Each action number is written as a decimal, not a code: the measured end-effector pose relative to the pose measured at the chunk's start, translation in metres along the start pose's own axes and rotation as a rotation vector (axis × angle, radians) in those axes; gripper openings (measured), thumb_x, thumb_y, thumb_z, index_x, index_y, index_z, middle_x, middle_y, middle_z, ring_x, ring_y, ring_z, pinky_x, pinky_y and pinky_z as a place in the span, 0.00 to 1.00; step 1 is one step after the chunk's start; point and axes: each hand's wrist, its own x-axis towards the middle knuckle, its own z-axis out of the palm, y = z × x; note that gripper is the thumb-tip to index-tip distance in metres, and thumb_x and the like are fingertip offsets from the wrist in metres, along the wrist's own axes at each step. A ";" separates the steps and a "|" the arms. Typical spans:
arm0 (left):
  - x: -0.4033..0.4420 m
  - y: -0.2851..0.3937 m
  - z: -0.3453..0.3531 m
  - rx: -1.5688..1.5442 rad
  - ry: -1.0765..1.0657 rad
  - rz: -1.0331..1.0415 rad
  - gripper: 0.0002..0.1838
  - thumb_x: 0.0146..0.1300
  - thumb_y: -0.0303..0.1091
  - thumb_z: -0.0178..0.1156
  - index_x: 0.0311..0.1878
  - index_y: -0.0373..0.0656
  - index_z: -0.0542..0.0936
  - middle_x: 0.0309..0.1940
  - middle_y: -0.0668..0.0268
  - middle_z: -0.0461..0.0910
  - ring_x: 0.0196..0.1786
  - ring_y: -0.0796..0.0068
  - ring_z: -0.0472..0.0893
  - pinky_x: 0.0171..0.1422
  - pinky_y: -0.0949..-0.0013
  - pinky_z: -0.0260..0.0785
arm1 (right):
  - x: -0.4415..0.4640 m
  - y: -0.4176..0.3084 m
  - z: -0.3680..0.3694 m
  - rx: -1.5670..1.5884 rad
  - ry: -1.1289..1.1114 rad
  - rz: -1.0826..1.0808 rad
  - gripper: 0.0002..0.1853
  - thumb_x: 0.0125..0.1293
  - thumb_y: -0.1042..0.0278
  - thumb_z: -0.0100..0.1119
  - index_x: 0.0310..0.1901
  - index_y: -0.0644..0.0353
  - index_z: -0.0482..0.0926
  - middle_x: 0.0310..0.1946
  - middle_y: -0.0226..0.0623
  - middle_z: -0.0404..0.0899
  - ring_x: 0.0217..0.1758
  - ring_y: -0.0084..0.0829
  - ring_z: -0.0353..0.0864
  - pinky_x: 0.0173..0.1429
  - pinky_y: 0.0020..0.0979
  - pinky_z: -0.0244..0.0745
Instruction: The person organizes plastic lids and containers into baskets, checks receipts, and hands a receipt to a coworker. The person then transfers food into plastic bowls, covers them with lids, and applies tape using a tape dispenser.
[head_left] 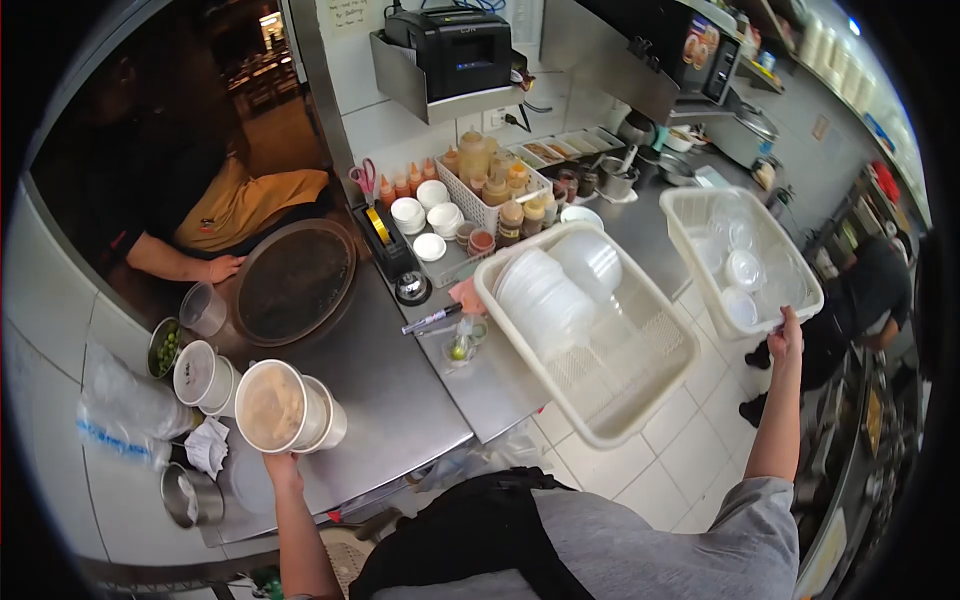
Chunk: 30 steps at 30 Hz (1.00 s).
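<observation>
My left hand (pixel 283 468) is at the underside of a white tub (pixel 270 405) with tan contents, beside another white tub (pixel 325 415); its fingers are mostly hidden beneath. At the right, my right hand (pixel 788 335) is closed on the near rim of a cream plastic basket (pixel 812 303), which holds clear lids and small round containers (pixel 742 268). Between my hands a larger cream basket (pixel 628 435), with white and clear plastic lids (pixel 545 300) in it, rests partly on the steel counter (pixel 400 400).
A round dark tray (pixel 295 282) lies by a person's hand (pixel 225 268) at the left opening. Sauce bottles (pixel 475 155), white bowls (pixel 408 214) and a tape dispenser (pixel 385 240) stand at the back. Another person (pixel 860 300) is at the right. Metal pots (pixel 190 497) sit left.
</observation>
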 end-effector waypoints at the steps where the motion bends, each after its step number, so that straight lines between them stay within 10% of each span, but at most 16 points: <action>1: -0.004 -0.002 0.006 -0.005 0.024 0.007 0.21 0.71 0.34 0.56 0.66 0.47 0.69 0.59 0.66 0.76 0.57 0.70 0.78 0.54 0.67 0.74 | 0.020 0.008 0.006 -0.033 -0.024 -0.005 0.17 0.64 0.74 0.58 0.53 0.67 0.71 0.46 0.38 0.76 0.50 0.38 0.79 0.61 0.40 0.76; 8: -0.060 -0.022 0.027 0.042 0.101 0.022 0.20 0.69 0.36 0.59 0.63 0.47 0.71 0.57 0.66 0.77 0.55 0.70 0.79 0.48 0.64 0.77 | 0.123 0.104 0.024 -0.207 -0.302 0.335 0.20 0.69 0.64 0.53 0.58 0.64 0.71 0.52 0.41 0.78 0.58 0.41 0.78 0.71 0.44 0.69; 14: -0.077 -0.028 0.035 0.101 0.096 0.014 0.18 0.70 0.37 0.58 0.61 0.47 0.73 0.52 0.68 0.80 0.48 0.74 0.81 0.45 0.69 0.76 | 0.097 0.133 0.061 -0.564 -0.308 0.365 0.30 0.70 0.43 0.54 0.59 0.64 0.72 0.55 0.39 0.77 0.53 0.36 0.78 0.58 0.39 0.74; 21: -0.055 -0.039 0.034 0.127 0.034 0.028 0.20 0.69 0.34 0.59 0.62 0.44 0.72 0.56 0.65 0.78 0.51 0.74 0.81 0.51 0.67 0.76 | 0.085 0.115 0.094 -1.152 0.156 -0.716 0.31 0.71 0.42 0.53 0.64 0.61 0.71 0.55 0.45 0.74 0.57 0.30 0.74 0.59 0.31 0.70; 26: -0.039 -0.022 0.059 0.461 -0.093 0.339 0.23 0.67 0.29 0.58 0.65 0.37 0.70 0.59 0.58 0.77 0.57 0.61 0.78 0.63 0.63 0.69 | -0.117 0.105 0.213 -0.860 -0.426 -0.791 0.27 0.74 0.56 0.54 0.68 0.60 0.65 0.67 0.43 0.65 0.59 0.31 0.72 0.62 0.32 0.68; 30: -0.063 0.023 0.021 0.976 0.266 0.661 0.31 0.62 0.42 0.64 0.66 0.41 0.69 0.64 0.49 0.67 0.66 0.45 0.66 0.66 0.45 0.60 | -0.271 0.122 0.269 -0.723 -0.803 -0.826 0.22 0.72 0.65 0.55 0.65 0.60 0.69 0.65 0.43 0.64 0.56 0.33 0.73 0.59 0.32 0.69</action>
